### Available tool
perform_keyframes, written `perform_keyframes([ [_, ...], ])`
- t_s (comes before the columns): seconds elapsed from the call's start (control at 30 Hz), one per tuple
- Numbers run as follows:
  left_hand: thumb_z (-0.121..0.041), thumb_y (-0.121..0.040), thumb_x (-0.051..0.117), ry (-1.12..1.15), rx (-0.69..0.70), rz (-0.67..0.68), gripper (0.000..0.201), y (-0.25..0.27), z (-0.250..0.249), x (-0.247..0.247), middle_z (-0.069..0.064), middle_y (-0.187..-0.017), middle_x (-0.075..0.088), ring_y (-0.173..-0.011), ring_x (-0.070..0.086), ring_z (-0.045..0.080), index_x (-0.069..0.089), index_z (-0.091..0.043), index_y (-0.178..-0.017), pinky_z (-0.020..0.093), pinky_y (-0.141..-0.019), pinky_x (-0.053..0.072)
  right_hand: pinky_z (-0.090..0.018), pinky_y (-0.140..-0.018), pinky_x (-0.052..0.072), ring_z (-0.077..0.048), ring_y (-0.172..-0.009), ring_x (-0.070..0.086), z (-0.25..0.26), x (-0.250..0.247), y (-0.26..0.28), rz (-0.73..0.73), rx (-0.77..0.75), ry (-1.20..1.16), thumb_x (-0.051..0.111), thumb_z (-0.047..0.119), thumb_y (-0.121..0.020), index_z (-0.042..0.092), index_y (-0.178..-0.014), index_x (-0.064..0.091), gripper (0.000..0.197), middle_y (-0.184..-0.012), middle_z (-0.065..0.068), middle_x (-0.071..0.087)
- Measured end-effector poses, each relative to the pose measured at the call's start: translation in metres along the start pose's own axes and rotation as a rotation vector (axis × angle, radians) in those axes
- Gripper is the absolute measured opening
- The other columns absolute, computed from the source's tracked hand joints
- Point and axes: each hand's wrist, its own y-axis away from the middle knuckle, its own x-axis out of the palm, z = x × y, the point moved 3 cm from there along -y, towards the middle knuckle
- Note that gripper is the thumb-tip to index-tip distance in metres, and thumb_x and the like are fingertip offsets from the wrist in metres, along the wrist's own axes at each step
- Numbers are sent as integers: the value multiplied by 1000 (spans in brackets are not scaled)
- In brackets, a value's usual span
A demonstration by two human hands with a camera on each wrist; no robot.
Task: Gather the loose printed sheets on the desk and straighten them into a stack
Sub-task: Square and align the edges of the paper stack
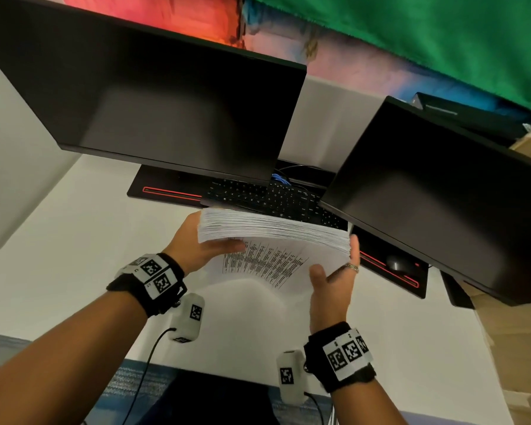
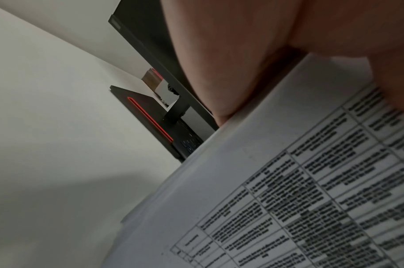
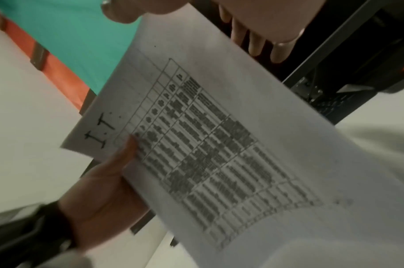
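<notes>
A thick stack of printed sheets [image 1: 273,237] stands on edge above the white desk [image 1: 74,240], its front page a printed table facing me. My left hand [image 1: 196,246] grips its left side, thumb across the front page and fingers behind. At the right edge, my right hand [image 1: 331,280] holds it with the thumb in front and the ringed fingers behind. The left wrist view shows the page [image 2: 288,181] under my left hand [image 2: 230,54]. In the right wrist view the stack [image 3: 219,145] hangs between the left hand [image 3: 99,190] and the right fingers [image 3: 260,36].
Two dark monitors [image 1: 166,111] [image 1: 442,194] hang over the back of the desk. Beneath them lie a black keyboard [image 1: 273,197] and a black mat with a red stripe [image 1: 166,191]. A mouse [image 1: 399,263] sits at the right, with cardboard boxes [image 1: 518,332] beyond.
</notes>
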Motion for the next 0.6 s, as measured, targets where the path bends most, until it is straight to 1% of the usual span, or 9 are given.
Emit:
perform_keyframes([
  [0.07,-12,-66,88,18,-27,-3,41,-1,1,0,4,-105,76,-102,71,22,73,-23,-103,50,-93,56,-50,-99,53,-32,-126,57,-3,1,-1,32,14,2,92,58,-44,16,-151,26,133,-139,-17,55],
  [0.1,-13,-66,88,24,-38,-8,44,-2,1,-1,5,-107,75,-103,71,23,72,-18,-107,51,-94,55,-49,-103,50,-28,-131,54,-5,0,-1,13,17,3,92,58,-42,23,-152,26,133,-142,-12,53],
  [0.17,-16,-66,87,27,-47,0,47,-2,2,-1,5,-108,75,-104,71,22,71,-14,-110,51,-94,55,-46,-105,49,-25,-135,50,-15,-7,-7,-24,65,33,95,41,-47,33,-149,30,122,-144,-4,52],
  [0.27,-14,-68,87,28,-66,11,49,-1,4,-1,5,-112,74,-107,70,22,70,-15,-114,52,-95,54,-25,-82,60,-25,-117,63,-40,-10,-10,12,198,157,92,8,-59,26,-139,40,97,-124,-2,65],
  [0.33,-12,-70,87,36,-72,18,50,-1,6,-2,6,-114,74,-109,69,23,69,-15,-116,53,-95,54,-31,-85,60,-23,-114,65,-52,-12,-12,-16,238,142,90,0,-60,24,-140,40,98,-123,-2,66],
  [0.4,-11,-70,86,38,-88,26,49,-1,8,-1,6,-115,73,-109,69,22,69,-19,-115,53,-96,54,-36,-90,59,-21,-109,67,-62,-11,-13,9,275,156,91,0,-59,22,-134,45,90,-117,-1,69],
  [0.47,-12,-68,86,49,-99,20,49,0,8,0,4,-115,73,-110,69,21,70,-26,-112,51,-96,54,-26,-81,60,-17,-107,66,-72,-12,-15,-30,290,180,93,2,-58,23,-133,44,92,-116,1,69],
  [0.57,-9,-72,85,9,-97,18,46,0,11,1,-1,-114,74,-108,69,16,70,-34,-108,49,-96,55,-27,-78,59,-16,-103,68,-71,-9,-18,9,302,240,96,8,-55,20,-132,48,91,-113,3,70],
  [0.6,-10,-73,84,0,-106,4,45,0,11,-1,-2,-112,74,-106,70,15,71,-38,-105,48,-95,55,-22,-74,59,-13,-100,68,-66,-8,-21,19,290,256,95,6,-55,18,-132,48,91,-111,3,70],
])
